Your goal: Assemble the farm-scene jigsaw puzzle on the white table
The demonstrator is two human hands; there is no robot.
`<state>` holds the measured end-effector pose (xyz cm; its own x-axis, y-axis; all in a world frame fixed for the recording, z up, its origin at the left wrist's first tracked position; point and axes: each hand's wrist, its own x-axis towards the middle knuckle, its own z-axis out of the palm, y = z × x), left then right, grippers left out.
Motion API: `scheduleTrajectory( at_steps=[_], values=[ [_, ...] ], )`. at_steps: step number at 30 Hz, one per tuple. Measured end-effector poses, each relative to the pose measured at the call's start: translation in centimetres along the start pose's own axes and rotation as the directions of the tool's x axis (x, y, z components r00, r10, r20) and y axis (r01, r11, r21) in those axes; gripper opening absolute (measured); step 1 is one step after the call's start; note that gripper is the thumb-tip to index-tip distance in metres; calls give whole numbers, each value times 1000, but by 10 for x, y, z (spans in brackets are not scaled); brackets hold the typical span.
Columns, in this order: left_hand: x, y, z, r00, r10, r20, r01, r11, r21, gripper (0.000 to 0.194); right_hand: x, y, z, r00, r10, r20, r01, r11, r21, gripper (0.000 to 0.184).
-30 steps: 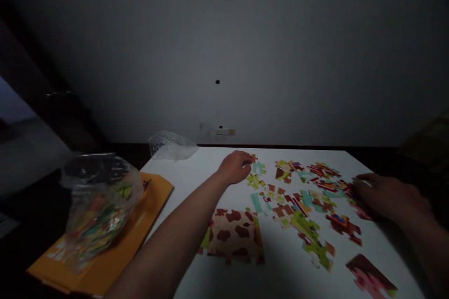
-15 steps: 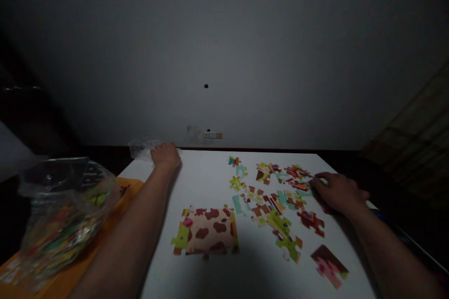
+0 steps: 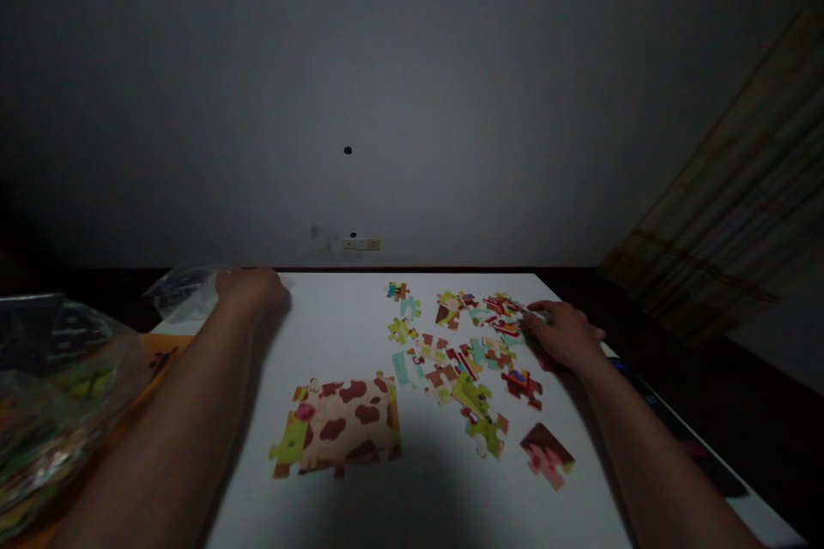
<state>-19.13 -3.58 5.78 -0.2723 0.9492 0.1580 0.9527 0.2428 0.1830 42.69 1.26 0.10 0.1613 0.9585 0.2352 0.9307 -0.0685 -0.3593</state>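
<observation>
My right hand [image 3: 566, 334] is over the right side of a loose spread of puzzle pieces [image 3: 473, 395]. A small pale greenish puzzle piece [image 3: 542, 316] shows between its thumb and fingers. At the far left of the white table, my left hand [image 3: 252, 287] rests beside a crumpled clear plastic bag [image 3: 186, 292]. Its fingers are hidden behind the back of the hand. Between my forearms lies a joined section of puzzle [image 3: 351, 425] with a brown-spotted cow body and a pink snout. A separate pink and brown piece [image 3: 547, 455] sits nearer me on the right.
At the left, a clear bag full of colourful pieces [image 3: 57, 412] lies on an orange envelope [image 3: 160, 352]. Dark objects [image 3: 682, 433] line the right edge of the white table [image 3: 335, 322]. A grey wall with a socket [image 3: 361, 244] stands behind; a curtain [image 3: 701, 206] hangs at right.
The view has turned to the right, so the table's contents appear farther left. My right hand stays at the right edge of the pieces; my left hand remains by the plastic bag.
</observation>
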Motion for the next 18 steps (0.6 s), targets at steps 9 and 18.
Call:
scheduleTrajectory(
  at_steps=[9, 18],
  values=[
    [-21, 62, -30, 985, -171, 21, 150, 911, 385, 53, 1, 4, -1, 999, -41, -7, 41, 999, 5, 41],
    [-36, 166, 61, 781, 622, 56, -582, 758, -293, 68, 1, 5, -1, 998, -33, -50, 33, 999, 2, 34]
  ],
)
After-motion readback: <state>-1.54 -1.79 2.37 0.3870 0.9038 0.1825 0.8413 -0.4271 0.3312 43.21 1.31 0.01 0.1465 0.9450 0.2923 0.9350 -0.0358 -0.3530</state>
